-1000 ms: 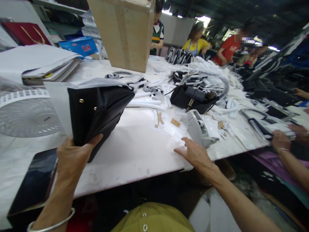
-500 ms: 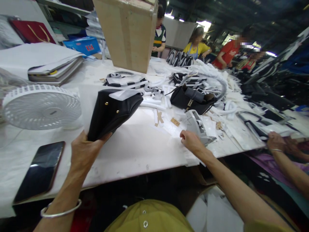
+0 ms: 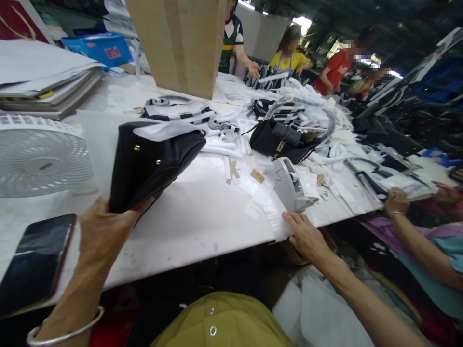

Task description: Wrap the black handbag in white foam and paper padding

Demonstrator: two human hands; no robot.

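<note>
My left hand (image 3: 104,226) is closed around the lower edge of a black handbag (image 3: 144,164), tilted with its underside and gold studs facing me. A translucent white sheet (image 3: 164,130) lies along the bag's far side. At the table's front edge, my right hand (image 3: 307,236) has its fingers stretched out, fingertips at some thin white sheets (image 3: 277,221). Just beyond that hand stands a grey-white tape dispenser (image 3: 289,183). Farther back, another black handbag (image 3: 277,142) with a gold clasp leans among wrapped handles.
A white fan (image 3: 43,159) and a phone (image 3: 36,260) are on the left. Behind stand a stack of boards (image 3: 54,91) and a tall carton (image 3: 181,43). White wrapping scraps cover the back. On the right, a co-worker's hand (image 3: 397,200) rests on a wrapped bag (image 3: 383,178).
My right hand has moved down and toward the table edge, its curled fingers now extended. My left hand still holds the handbag, and the whole view has shifted slightly.
</note>
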